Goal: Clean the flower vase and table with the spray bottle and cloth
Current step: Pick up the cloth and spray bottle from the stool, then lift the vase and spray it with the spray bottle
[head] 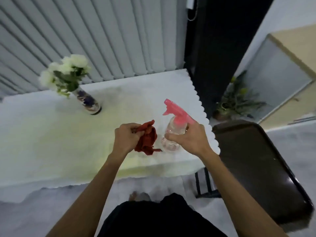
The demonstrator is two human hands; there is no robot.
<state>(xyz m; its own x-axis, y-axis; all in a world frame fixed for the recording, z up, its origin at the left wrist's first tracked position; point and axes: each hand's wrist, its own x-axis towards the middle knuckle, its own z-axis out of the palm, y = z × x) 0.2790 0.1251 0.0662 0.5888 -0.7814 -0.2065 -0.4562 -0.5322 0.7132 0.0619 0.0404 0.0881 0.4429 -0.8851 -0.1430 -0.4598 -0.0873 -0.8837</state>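
Right hand (189, 140) wrapped round upright spray bottle (172, 132), nozzle aimed far-left toward vase (88, 101); left hand (127, 138) clutching bunched red cloth (147, 138).

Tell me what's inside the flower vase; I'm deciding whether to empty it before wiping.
White flowers with green leaves stick out of the flower vase. Its patterned wall hides the stems and any water.

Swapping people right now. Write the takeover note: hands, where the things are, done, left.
Left hand: shut on the red cloth, bunched above the table.
Right hand: shut on the spray bottle, clear body, pink trigger head, near the table's right edge.
Flower vase: upright at the far left of the table, untouched, apart from both hands.
Done: tools picked up.
Left: spray and wipe the vase, then the table.
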